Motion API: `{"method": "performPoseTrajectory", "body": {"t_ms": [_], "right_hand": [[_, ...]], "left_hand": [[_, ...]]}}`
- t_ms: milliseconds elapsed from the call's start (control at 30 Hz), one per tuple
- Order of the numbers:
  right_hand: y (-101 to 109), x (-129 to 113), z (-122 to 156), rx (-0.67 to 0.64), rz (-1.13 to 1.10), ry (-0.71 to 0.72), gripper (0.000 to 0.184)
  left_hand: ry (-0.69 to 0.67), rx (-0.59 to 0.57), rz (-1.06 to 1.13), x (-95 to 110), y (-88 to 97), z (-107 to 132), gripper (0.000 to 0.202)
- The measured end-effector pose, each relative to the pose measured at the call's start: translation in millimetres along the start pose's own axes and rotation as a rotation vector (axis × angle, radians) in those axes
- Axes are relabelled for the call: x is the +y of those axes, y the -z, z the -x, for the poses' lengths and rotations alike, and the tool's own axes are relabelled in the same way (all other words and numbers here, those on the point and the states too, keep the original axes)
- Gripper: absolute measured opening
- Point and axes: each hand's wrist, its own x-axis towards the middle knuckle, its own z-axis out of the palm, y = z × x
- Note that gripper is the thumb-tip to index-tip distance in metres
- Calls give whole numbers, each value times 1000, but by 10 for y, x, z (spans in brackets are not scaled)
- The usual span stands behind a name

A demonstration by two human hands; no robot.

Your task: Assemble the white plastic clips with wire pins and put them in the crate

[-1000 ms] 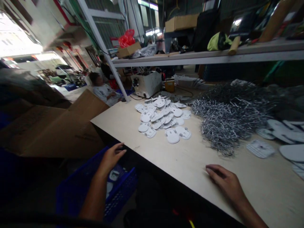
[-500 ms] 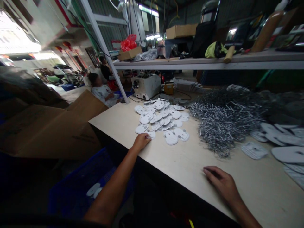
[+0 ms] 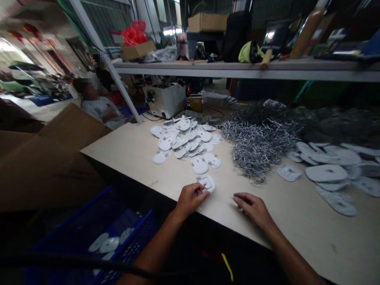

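Note:
My left hand [image 3: 189,201] pinches the near edge of a rounded white plastic plate [image 3: 210,183], which has a small grey fitting on it. My right hand [image 3: 254,209] is a short way to the right, low over the tabletop [image 3: 225,213]. Its thumb and forefinger are drawn together; whatever sits between them is too small to make out. Beyond my left hand lies a loose heap of similar white plates [image 3: 190,142]. Farther off, to the right, is a big pile of thin metal pins [image 3: 255,146].
Larger white plates [image 3: 326,174] are spread at the right. Below the table's left edge stands a blue crate [image 3: 130,233] with several white pieces inside. A cardboard box [image 3: 44,166], a white machine [image 3: 166,99], a raised shelf [image 3: 208,71] and a seated person [image 3: 99,107] are around.
My left hand has drawn a white plate away from the heap, rightward and toward me. My right hand has moved left, closer to it. The view has shifted right.

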Motion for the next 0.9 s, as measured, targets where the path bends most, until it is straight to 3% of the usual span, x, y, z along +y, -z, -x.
{"method": "performPoseTrajectory", "body": {"t_ms": [100,200,267,333,400,467,500,600,667,733,800,900], "right_hand": [[-154,-196,57,-204,-262,-151,64],[-283,-287,111,-236,-342,-91,57],[-288,-273,139,-160,-334,-66,52],[-229,-230,164,-116,-341,-101,50],[-155,-202,185,-130,-355,-140,48],[-127,-220,205,-191,-362,-152,47],[-140,-249,217,-234,-365,-146,47],[-263,-369,259,-374,-373,-102,47],[-343,-424,269,-399,-348,-39,44],[-338,-415,241,-308,-214,53,41],[-195,-337,172,-134,22,158,41],[297,-146,4,155,381,262,41]], "left_hand": [[-70,-100,42,234,-292,139,23],[-78,-205,108,408,-424,243,22],[-11,-241,210,437,-368,254,28],[66,-180,291,386,-229,216,36],[143,-46,350,288,-92,166,43],[227,-46,459,196,-45,150,50],[276,-124,552,165,-69,162,55],[467,-514,904,133,-286,272,74],[597,-666,1105,139,-445,363,82],[658,-716,1224,142,-529,428,81],[648,-718,1291,135,-512,461,79],[619,-689,1344,114,-331,493,86]]}}
